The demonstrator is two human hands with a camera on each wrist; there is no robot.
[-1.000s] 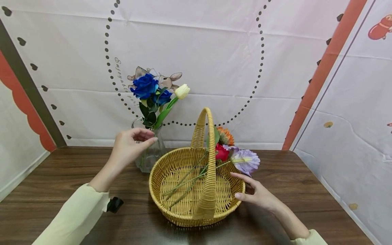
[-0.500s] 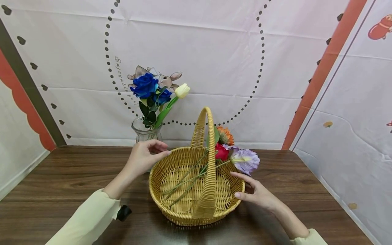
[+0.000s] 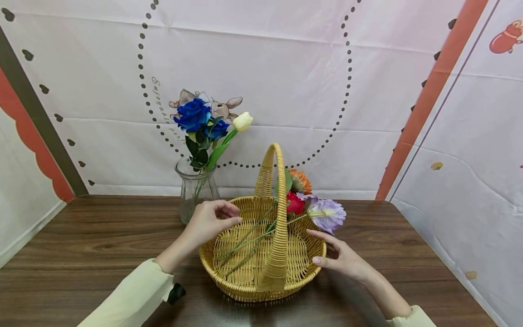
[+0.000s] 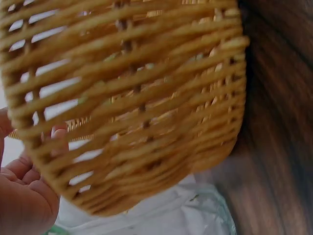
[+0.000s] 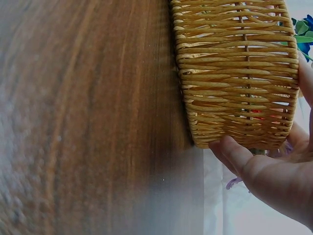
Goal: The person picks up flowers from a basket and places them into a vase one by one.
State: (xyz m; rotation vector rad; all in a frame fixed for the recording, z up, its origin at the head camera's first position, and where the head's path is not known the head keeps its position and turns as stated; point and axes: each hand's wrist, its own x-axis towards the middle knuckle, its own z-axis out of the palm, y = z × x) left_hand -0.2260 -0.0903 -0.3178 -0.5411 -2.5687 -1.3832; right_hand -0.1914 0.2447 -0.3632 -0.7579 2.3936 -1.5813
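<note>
A yellow wicker basket (image 3: 241, 290) with a tall arched handle (image 3: 279, 227) stands on the table. Several artificial flowers lie in it: an orange bloom (image 3: 301, 182), a red rose (image 3: 295, 203) and a purple flower (image 3: 327, 215) lean over its far right rim, stems (image 3: 245, 250) on the basket's floor. My left hand (image 3: 206, 225), fingers loosely bent and holding nothing, is over the basket's left rim; in the left wrist view its hand (image 4: 32, 191) is beside the weave. My right hand (image 3: 349, 261) holds the right rim, its fingers (image 5: 234, 152) against the outer wall in the right wrist view.
Behind the basket's left side stands a clear glass vase (image 3: 189, 193) holding blue roses (image 3: 193, 114) and a pale yellow tulip (image 3: 243, 121). A patterned white cloth (image 3: 265, 68) hangs behind the brown wooden table (image 3: 102, 236).
My left hand has moved right and down, from in front of the vase to over the basket's left rim. The right hand, basket and flowers have stayed put.
</note>
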